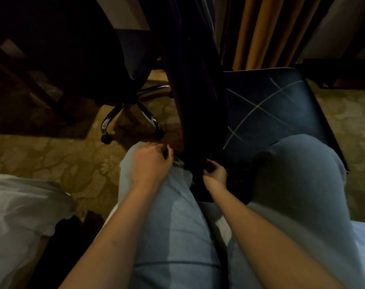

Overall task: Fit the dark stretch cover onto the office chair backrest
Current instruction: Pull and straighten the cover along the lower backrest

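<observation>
Dark stretch cover [194, 90] hangs to the fingers, hem pinched by the right hand [216, 174], likely to find its opening. Left hand [150, 163] curls beside it, grip unclear; office chair [133, 55] stands beyond.

Your stretch cover [195, 84] is matt dark cloth; the chair legs [148, 117], centre left, are glossy metal; the carpet [52, 157] looks woven.

Navy seat [267, 109], pale crossed lines; near-black cover [194, 90]; ochre curtain [260, 32]; olive floral carpet [62, 155].
</observation>
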Demonstrator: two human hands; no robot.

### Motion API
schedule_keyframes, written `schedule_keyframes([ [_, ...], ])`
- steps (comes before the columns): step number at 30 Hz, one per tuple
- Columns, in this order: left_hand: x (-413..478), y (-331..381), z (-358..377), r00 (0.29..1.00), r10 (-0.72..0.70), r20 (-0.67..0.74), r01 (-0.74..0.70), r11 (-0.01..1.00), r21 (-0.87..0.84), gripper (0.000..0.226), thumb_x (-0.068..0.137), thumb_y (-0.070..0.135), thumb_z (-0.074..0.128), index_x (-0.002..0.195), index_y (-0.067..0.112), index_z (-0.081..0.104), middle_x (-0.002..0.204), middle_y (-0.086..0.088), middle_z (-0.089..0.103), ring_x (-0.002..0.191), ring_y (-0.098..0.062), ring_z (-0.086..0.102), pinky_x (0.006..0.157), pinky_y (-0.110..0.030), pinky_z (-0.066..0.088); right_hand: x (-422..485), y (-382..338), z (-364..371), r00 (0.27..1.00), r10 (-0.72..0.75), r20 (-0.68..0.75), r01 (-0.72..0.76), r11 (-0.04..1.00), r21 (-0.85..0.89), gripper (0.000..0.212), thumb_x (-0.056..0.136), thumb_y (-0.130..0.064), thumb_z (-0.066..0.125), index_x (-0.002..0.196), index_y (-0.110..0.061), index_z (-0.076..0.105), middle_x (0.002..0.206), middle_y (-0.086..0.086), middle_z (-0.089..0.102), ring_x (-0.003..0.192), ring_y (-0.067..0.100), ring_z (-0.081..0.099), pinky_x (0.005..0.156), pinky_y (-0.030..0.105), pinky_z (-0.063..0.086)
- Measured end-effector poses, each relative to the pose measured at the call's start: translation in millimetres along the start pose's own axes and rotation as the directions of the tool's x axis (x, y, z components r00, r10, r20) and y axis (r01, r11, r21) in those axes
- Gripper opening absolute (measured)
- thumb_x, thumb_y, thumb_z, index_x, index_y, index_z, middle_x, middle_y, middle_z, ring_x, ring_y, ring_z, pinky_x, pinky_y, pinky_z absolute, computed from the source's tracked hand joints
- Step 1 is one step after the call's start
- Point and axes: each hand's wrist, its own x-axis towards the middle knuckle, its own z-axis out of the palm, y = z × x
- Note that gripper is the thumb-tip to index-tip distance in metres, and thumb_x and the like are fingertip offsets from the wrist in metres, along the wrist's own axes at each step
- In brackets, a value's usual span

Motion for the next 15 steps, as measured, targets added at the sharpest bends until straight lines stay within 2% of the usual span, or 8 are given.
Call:
schedule_keyframes([
  [4, -1.6, 1.5, -1.1, 1.000, 0.009, -0.005, -0.009, 1.000, -0.001, 0.024, 0.090, 0.020, 0.059, 0.074, 0.010, 0.074, 0.067, -0.005, 0.068, 0.063, -0.020, 0.061, 0.063, -0.027, 0.041, 0.4, -7.8, -10.1, 0.999, 0.017, -0.033, -0.013, 0.993, 0.119, 0.023, 0.083, 0.000, 0.067, 0.105, -0.008, 0.069, 0.099, 0.010, 0.070, 0.095, 0.021, 0.065, 0.088, 0.031, 0.052],
  [6, -2.9, 1.6, -1.9, 1.000, 0.011, 0.006, -0.011, 1.000, -0.009, 0.026, 0.091, 0.022, 0.057, 0.076, 0.011, 0.074, 0.071, -0.005, 0.069, 0.066, -0.019, 0.062, 0.065, -0.028, 0.043, -5.4, -13.9, -16.6, 0.999, 0.003, -0.036, 0.005, 0.978, 0.211, 0.018, 0.083, -0.001, 0.068, 0.089, -0.017, 0.068, 0.085, 0.000, 0.068, 0.081, 0.013, 0.064, 0.078, 0.026, 0.052],
  [8, -3.2, 0.3, -1.8, 1.000, -0.003, 0.021, 0.003, 1.000, -0.019, 0.027, 0.092, 0.023, 0.055, 0.080, 0.010, 0.075, 0.076, -0.005, 0.071, 0.072, -0.020, 0.063, 0.070, -0.031, 0.046, -8.9, -18.0, -21.5, 0.998, -0.047, -0.033, 0.054, 0.961, 0.271, 0.023, 0.082, 0.000, 0.068, 0.084, -0.023, 0.066, 0.081, -0.007, 0.065, 0.078, 0.005, 0.061, 0.074, 0.019, 0.048],
  [11, -4.2, -0.8, -1.7, 1.000, -0.001, 0.020, 0.001, 1.000, -0.022, 0.027, 0.093, 0.023, 0.055, 0.079, 0.010, 0.075, 0.076, -0.005, 0.071, 0.072, -0.020, 0.063, 0.070, -0.031, 0.046, -11.7, -16.8, -23.2, 0.995, -0.095, -0.033, 0.100, 0.968, 0.228, 0.024, 0.083, 0.000, 0.066, 0.101, -0.016, 0.069, 0.091, -0.004, 0.066, 0.088, 0.008, 0.061, 0.083, 0.020, 0.047],
  [15, -3.3, 0.0, -1.0, 1.000, -0.009, 0.014, 0.009, 1.000, -0.020, 0.028, 0.092, 0.023, 0.056, 0.072, 0.012, 0.072, 0.068, -0.003, 0.067, 0.065, -0.018, 0.059, 0.066, -0.028, 0.042, -10.0, -9.3, -12.3, 0.991, -0.133, -0.013, 0.133, 0.991, -0.016, 0.037, 0.085, -0.004, 0.064, 0.122, -0.010, 0.062, 0.113, 0.005, 0.066, 0.106, 0.014, 0.059, 0.088, 0.018, 0.040],
])
